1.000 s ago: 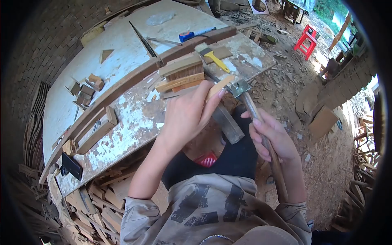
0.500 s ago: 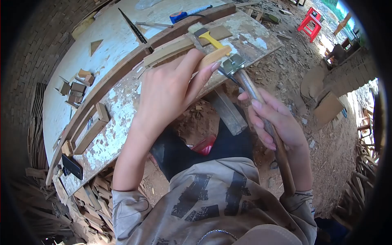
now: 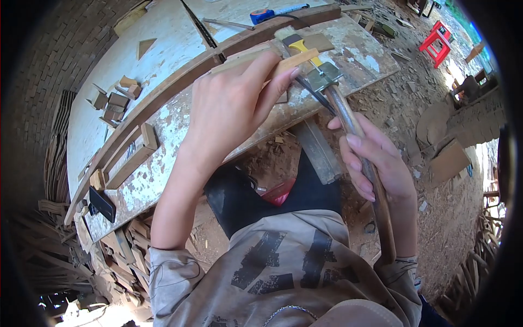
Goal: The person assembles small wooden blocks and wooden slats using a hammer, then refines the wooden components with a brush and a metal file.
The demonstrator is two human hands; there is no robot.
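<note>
My left hand [image 3: 231, 101] is closed around a short strip of light wood [image 3: 298, 61], whose end sticks out past thumb and forefinger. In my right hand [image 3: 378, 155] is a hammer [image 3: 384, 223], its long wooden handle running down toward my sleeve. The metal hammer head [image 3: 322, 79] is up by the bench edge, close below the tip of the strip. Just behind both lies a paintbrush [image 3: 295, 42] with a yellow handle, partly covered by the strip and the hammer. Pale wooden pieces [image 3: 248, 56] lie behind my left knuckles.
A long curved wooden beam [image 3: 163, 87] crosses the paint-spotted workbench [image 3: 163, 169]. On the bench are a blue tape measure [image 3: 262, 16], small wood blocks [image 3: 116, 106], a wooden frame piece [image 3: 133, 158] and a phone [image 3: 102, 204]. A red stool [image 3: 436, 43] stands beyond.
The view has shifted, so the bench and its things appear farther right and higher. Both hands keep their holds, with the strip and hammer head slightly up and right in view.
</note>
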